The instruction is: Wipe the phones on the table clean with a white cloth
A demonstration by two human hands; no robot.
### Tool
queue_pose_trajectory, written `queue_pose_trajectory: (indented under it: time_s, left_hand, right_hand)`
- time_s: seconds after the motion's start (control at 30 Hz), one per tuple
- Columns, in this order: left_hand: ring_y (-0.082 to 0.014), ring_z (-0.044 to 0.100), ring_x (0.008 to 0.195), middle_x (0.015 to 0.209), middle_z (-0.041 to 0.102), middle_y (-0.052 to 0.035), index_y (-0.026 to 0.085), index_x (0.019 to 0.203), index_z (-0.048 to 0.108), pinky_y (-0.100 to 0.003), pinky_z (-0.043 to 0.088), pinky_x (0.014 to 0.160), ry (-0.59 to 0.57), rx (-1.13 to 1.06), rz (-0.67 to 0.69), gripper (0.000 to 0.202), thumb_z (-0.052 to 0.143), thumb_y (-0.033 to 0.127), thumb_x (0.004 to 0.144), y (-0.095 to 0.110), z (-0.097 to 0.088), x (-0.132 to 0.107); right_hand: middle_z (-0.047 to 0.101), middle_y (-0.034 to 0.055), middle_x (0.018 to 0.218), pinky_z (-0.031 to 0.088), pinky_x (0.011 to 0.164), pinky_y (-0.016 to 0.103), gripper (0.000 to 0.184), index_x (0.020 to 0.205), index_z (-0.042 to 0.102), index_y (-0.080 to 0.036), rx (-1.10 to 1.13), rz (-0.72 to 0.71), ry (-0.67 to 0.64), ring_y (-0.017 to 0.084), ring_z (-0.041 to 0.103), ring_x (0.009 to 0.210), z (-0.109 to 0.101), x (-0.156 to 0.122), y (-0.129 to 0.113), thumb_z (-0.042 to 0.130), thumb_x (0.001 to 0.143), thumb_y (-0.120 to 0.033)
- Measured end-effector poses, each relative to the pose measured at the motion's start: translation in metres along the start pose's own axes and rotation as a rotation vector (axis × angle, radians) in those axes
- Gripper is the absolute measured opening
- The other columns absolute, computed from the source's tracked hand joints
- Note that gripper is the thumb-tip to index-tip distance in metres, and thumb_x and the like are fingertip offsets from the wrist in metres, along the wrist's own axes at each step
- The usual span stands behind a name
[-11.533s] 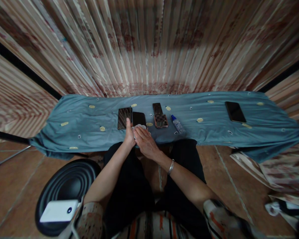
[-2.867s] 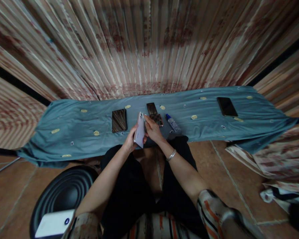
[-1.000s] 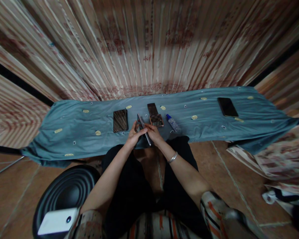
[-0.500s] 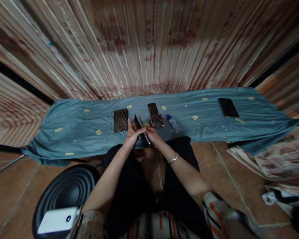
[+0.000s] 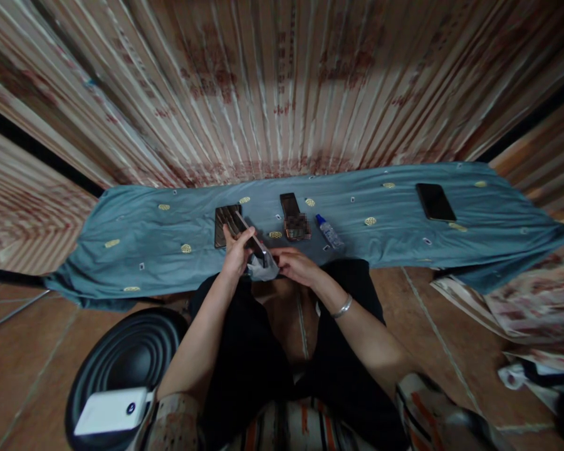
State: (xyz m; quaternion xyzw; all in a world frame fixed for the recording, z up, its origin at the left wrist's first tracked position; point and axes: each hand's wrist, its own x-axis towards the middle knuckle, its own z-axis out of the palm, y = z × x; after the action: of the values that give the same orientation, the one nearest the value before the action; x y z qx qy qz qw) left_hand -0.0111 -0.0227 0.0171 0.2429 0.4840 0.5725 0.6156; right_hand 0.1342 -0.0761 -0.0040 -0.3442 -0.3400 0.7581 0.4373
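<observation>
My left hand (image 5: 236, 252) grips a dark phone (image 5: 249, 236), held tilted just above the near edge of the blue-grey cloth (image 5: 136, 241). My right hand (image 5: 295, 266) is closed on a pale wiping cloth (image 5: 263, 270) pressed against the phone's lower end. A second phone (image 5: 225, 223) with a glossy striped face lies flat on the cloth just behind my left hand. Two more phones (image 5: 293, 216) lie one behind the other to the right of it. A small clear spray bottle (image 5: 329, 230) with a blue cap lies beside them.
Another black phone (image 5: 435, 202) lies far right on the cloth. A striped curtain (image 5: 282, 88) hangs behind. A round black stool (image 5: 122, 360) stands at my lower left with a white device (image 5: 108, 411) near it. Crumpled fabric (image 5: 521, 313) lies on the floor at right.
Earlier the phone lay flat while I wiped it; I lifted it and turned it over in both hands. Now it tilts left, and the wiping cloth is at its lower end.
</observation>
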Motion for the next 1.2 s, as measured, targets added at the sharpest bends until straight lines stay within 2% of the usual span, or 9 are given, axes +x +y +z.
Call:
queue_pose_trajectory:
  time_s: [0.2,0.3,0.43,0.6,0.7,0.8,0.9,1.0,1.2]
  left_hand:
    - [-0.0126,0.067,0.08,0.087,0.064,0.005,0.036,0.158,0.008,-0.023,0.057,0.073,-0.005,-0.022,-0.008,0.113,0.081,0.018,0.073,0.0,0.003,0.0]
    - [-0.012,0.067,0.078,0.09,0.064,0.0044,0.036,0.156,0.012,-0.023,0.057,0.07,-0.027,-0.038,-0.009,0.106,0.078,0.019,0.076,0.0,0.003,0.001]
    - [-0.0133,0.069,0.08,0.09,0.062,0.0051,0.034,0.144,0.028,-0.023,0.057,0.066,-0.078,-0.04,-0.049,0.088,0.081,0.026,0.074,-0.002,0.003,0.002]
    - [-0.0148,0.069,0.078,0.085,0.061,0.004,0.029,0.127,0.043,-0.023,0.056,0.064,-0.117,-0.008,-0.075,0.068,0.083,0.034,0.072,-0.004,0.004,0.002]
    - [-0.0148,0.069,0.076,0.086,0.063,0.0029,0.028,0.135,0.04,-0.022,0.054,0.061,-0.108,0.024,-0.08,0.078,0.084,0.036,0.07,-0.006,0.006,0.0]
    - [-0.0138,0.068,0.074,0.091,0.067,0.0015,0.03,0.147,0.029,-0.021,0.053,0.062,-0.105,0.037,-0.085,0.094,0.084,0.033,0.071,-0.009,0.01,-0.002]
    - [-0.015,0.069,0.077,0.097,0.07,-0.0007,0.03,0.156,0.018,-0.023,0.053,0.065,-0.086,0.047,-0.097,0.106,0.083,0.027,0.072,-0.012,0.014,-0.004]
    - [-0.0146,0.069,0.078,0.092,0.069,0.0012,0.03,0.161,0.008,-0.023,0.054,0.068,-0.046,0.072,-0.09,0.113,0.079,0.018,0.074,-0.016,0.016,-0.005]
    - [-0.0135,0.068,0.077,0.084,0.066,0.0045,0.029,0.162,0.009,-0.022,0.054,0.071,-0.022,0.077,-0.058,0.116,0.078,0.012,0.07,-0.02,0.018,-0.005]
  right_hand:
    - [0.078,-0.0008,0.084,0.054,0.076,0.027,0.031,0.089,0.079,-0.02,-0.094,-0.09,-0.063,0.016,0.069,0.077,-0.006,-0.003,0.003,0.069,0.059,-0.018]
    - [0.078,-0.0006,0.087,0.054,0.08,0.029,0.028,0.091,0.078,-0.02,-0.212,-0.199,-0.063,0.018,0.069,0.081,-0.011,-0.001,0.005,0.08,0.065,-0.031]
    - [0.077,-0.0006,0.083,0.053,0.08,0.032,0.032,0.089,0.079,-0.019,-0.452,-0.311,0.028,0.02,0.069,0.079,-0.016,0.0,0.007,0.079,0.072,-0.046]
    - [0.08,0.0001,0.097,0.052,0.087,0.035,0.026,0.1,0.081,-0.024,-0.671,-0.442,0.144,0.024,0.071,0.09,-0.011,-0.007,0.004,0.071,0.082,-0.04]
    - [0.08,-0.0001,0.106,0.052,0.091,0.035,0.022,0.101,0.081,-0.028,-0.688,-0.496,0.186,0.025,0.072,0.099,-0.005,-0.011,0.001,0.071,0.083,-0.037]
    - [0.079,-0.0006,0.109,0.052,0.094,0.036,0.023,0.103,0.081,-0.029,-0.642,-0.522,0.236,0.025,0.072,0.102,-0.003,-0.012,-0.002,0.072,0.082,-0.037]
    - [0.08,0.0,0.108,0.052,0.096,0.038,0.026,0.104,0.08,-0.028,-0.576,-0.515,0.285,0.026,0.072,0.102,-0.005,-0.008,-0.002,0.073,0.081,-0.038]
    - [0.08,0.0011,0.106,0.053,0.096,0.039,0.029,0.105,0.08,-0.025,-0.509,-0.488,0.302,0.026,0.072,0.1,-0.009,-0.004,-0.002,0.074,0.08,-0.039]
    - [0.08,0.0009,0.105,0.053,0.095,0.038,0.034,0.106,0.08,-0.024,-0.408,-0.405,0.263,0.024,0.072,0.097,-0.013,0.002,0.0,0.079,0.074,-0.036]
